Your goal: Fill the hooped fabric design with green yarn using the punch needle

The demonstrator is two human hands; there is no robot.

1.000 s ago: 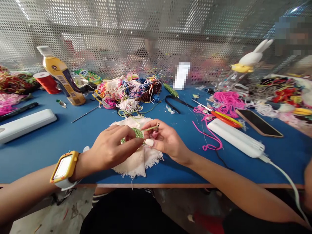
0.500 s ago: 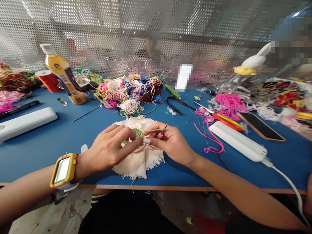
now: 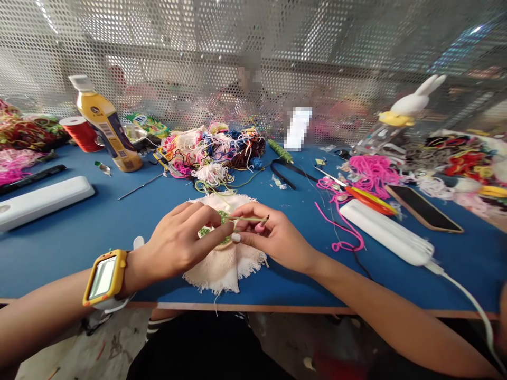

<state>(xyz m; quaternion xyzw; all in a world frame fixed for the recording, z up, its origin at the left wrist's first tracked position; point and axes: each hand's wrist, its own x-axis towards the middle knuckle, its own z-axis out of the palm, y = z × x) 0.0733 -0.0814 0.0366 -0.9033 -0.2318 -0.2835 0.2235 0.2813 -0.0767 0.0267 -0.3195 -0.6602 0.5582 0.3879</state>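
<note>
I locate the fringed cream cloth (image 3: 214,272) centrally on the blue tabletop (image 3: 130,221), under both hands and just inside the near edge (image 3: 277,306). The left hand (image 3: 176,235) covers its upper-left side; I cannot tell whether the bent thumb and forefinger grip the hoop (image 3: 225,245) or merely rest on it. The green patch (image 3: 204,231) shows only in parts around those fingers. The right hand (image 3: 283,237) has its fingers curled around a slim green strand (image 3: 247,218); I cannot identify the small dark end near its fingertips. The strand's long axis lies nearly level, running rightward from the patch. A fold in the cloth points toward the near edge. Bare surface spans from the left hand to the white case (image 3: 47,201), and from the right hand to the magenta yarn (image 3: 372,171). The frame borders cut off both forearms.
</note>
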